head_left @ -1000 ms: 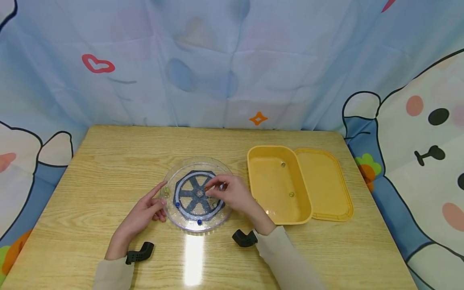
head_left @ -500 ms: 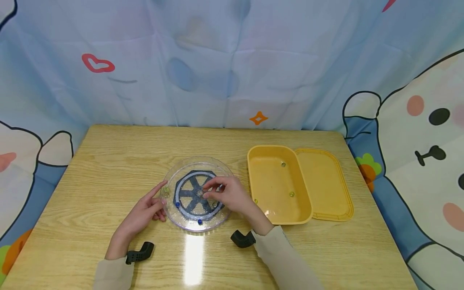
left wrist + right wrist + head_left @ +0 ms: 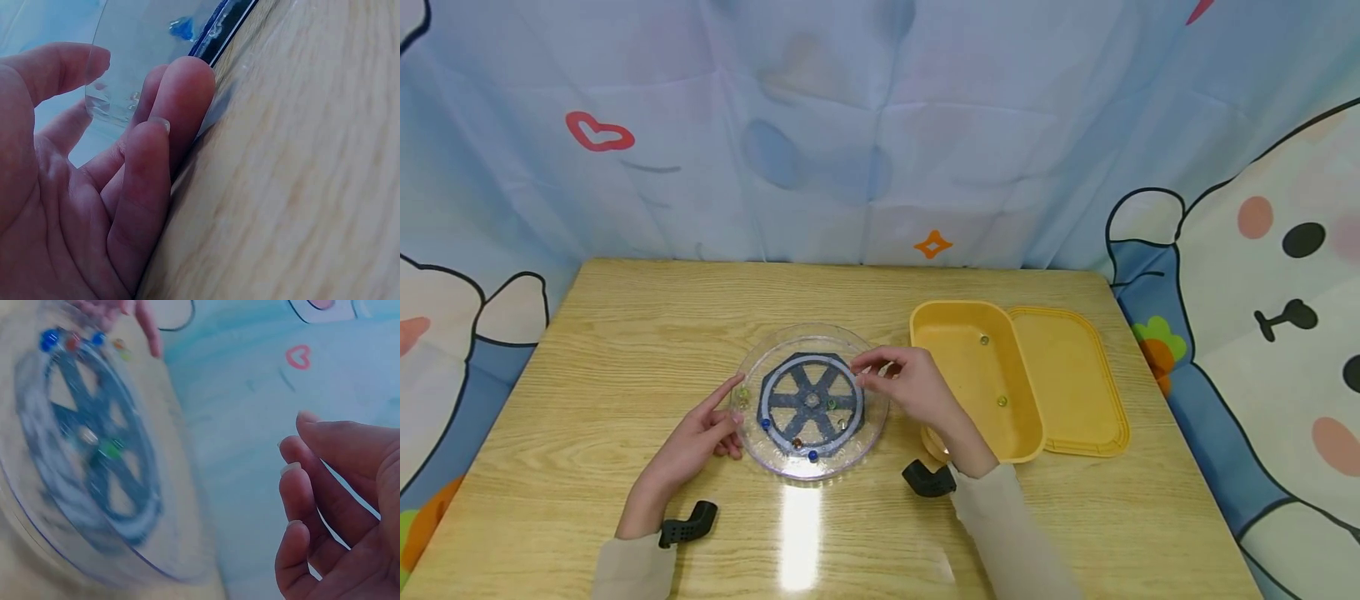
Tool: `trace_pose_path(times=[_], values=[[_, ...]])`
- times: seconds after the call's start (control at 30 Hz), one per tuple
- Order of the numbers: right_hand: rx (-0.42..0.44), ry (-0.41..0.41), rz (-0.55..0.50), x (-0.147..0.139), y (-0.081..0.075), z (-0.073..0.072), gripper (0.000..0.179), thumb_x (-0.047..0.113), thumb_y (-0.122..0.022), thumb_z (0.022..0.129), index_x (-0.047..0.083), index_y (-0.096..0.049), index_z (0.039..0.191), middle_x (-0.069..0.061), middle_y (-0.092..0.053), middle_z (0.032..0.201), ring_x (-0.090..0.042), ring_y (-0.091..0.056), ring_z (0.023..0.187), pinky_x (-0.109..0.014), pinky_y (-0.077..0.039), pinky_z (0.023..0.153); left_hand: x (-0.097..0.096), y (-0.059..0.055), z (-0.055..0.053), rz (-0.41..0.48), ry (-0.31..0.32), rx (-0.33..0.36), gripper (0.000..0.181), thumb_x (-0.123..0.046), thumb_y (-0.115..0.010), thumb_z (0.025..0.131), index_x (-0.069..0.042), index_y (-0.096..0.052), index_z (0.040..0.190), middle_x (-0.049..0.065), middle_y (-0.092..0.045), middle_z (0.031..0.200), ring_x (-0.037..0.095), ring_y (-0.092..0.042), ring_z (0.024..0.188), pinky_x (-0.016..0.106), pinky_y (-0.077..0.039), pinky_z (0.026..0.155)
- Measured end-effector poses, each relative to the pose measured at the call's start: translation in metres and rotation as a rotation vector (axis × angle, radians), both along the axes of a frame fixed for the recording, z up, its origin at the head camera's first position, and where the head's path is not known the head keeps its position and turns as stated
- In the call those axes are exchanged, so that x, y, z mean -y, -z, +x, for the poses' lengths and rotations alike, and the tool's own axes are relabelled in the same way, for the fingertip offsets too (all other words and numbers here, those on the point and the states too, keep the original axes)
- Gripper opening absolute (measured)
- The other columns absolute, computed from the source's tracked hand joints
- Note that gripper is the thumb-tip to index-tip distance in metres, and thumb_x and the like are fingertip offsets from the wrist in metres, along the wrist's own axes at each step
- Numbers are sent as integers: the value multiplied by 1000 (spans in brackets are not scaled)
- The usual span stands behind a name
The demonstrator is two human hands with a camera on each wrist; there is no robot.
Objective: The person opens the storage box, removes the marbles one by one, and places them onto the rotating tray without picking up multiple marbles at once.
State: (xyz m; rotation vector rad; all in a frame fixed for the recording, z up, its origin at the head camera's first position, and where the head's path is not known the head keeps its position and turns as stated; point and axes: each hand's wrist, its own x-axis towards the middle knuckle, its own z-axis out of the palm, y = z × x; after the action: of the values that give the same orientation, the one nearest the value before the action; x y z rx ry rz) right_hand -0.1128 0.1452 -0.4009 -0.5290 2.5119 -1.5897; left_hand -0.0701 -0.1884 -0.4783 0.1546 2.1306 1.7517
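A clear round dish [image 3: 805,342] with a dark spoked wheel [image 3: 785,401] showing through its bottom stands on the table. Several marbles lie in it: blue marbles [image 3: 813,456], a brownish-red marble [image 3: 797,443], a green marble [image 3: 831,404], a pale one and yellowish ones at the left. My left hand [image 3: 696,437] holds the dish's left rim; in the left wrist view its thumb tip [image 3: 100,62] shows through the clear wall, other fingers outside it. Over the dish's right rim hovers my right hand [image 3: 910,387], fingers loosely bent, with nothing between thumb and fingertips in the right wrist view.
A yellow box [image 3: 966,433] stands right of the dish with glassy marbles [image 3: 1002,401] inside. Its flat yellow lid [image 3: 1075,383] lies against the box's right side. A printed curtain [image 3: 820,125] hangs behind the wooden table [image 3: 662,317].
My right hand has moved from over the wheel's hub to the right and slightly back. A green and a brownish-red marble now show in the dish. My left hand has stayed put.
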Motion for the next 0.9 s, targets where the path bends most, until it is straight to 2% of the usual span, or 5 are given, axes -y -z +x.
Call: trace_pose_path(times=[0.03, 0.17, 0.37, 0.7, 0.9], values=[[-12, 6, 1, -6, 2, -3, 18, 10, -76, 89, 4, -76, 106, -1, -74, 98, -21, -62, 79, -28, -49, 68, 0, 0, 0, -2, 0, -1, 60, -17, -51, 106, -21, -25, 160, 17, -64, 81, 24, -65, 70, 30, -53, 66], [-43, 36, 22, -27, -9, -7, 18, 10, -75, 90, 4, -76, 106, -2, -73, 98, -21, -62, 79, -29, -49, 69, 0, 0, 0, -13, -1, 2, 59, -17, -51, 106, -21, -26, 159, 17, -64, 81, 24, -65, 70, 30, -53, 65], [-53, 24, 76, -63, -12, -18, 16, 10, -76, 89, 5, -76, 104, -3, -73, 94, -18, -62, 81, -27, -50, 69, 0, -2, 0, -11, -1, 4, 59, -17, -51, 106, -22, -26, 159, 17, -64, 81, 25, -65, 71, 30, -53, 65], [89, -73, 156, -107, 0, -35, 14, 4, -76, 87, -1, -74, 100, -7, -71, 92, -21, -61, 81, -27, -49, 66, 0, 0, 0, -9, -3, 7, 60, -17, -51, 106, -21, -25, 159, 16, -63, 81, 24, -65, 71, 30, -53, 65], [283, -235, 254, -113, 12, -45, 19, 4, -78, 85, -3, -73, 102, -8, -73, 93, -19, -65, 82, -28, -52, 74, 0, 3, -1, 7, -8, 0, 59, -15, -51, 105, -19, -27, 159, 15, -64, 80, 22, -65, 68, 30, -53, 64]])
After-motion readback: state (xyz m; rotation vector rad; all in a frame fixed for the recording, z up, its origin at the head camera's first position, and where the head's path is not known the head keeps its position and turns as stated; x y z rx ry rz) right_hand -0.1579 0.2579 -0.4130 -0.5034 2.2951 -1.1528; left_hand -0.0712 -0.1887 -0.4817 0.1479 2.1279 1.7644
